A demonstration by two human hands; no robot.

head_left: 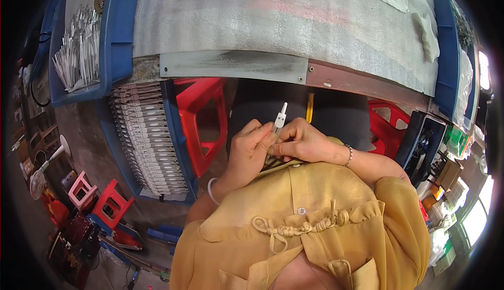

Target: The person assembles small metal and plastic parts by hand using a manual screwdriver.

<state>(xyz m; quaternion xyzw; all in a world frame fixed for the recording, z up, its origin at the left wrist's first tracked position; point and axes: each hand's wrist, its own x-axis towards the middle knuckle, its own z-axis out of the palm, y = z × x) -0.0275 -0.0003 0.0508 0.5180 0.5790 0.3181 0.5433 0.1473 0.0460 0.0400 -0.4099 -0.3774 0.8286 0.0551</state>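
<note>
In front of my chest, above my lap, I hold a slim white part (280, 119) with a narrow tip and two small dark dots. Its tip points away from me. My left hand (249, 148) is closed around its lower length, thumb and fingers pressed together. From the other side my right hand (305, 142) pinches the same part near its near end. The fingers cover most of the lower portion, so its full shape is hidden. A yellow strip (310, 108) shows just beyond my right hand.
A worktable (226, 22) with a pale foam sheet lies ahead. At left, a blue bin (118, 43) holds loose white strips; below it, a blue crate (184, 166) holds rows of similar white parts. Red stools (202, 127) flank my legs. A black box (420, 145) stands at right.
</note>
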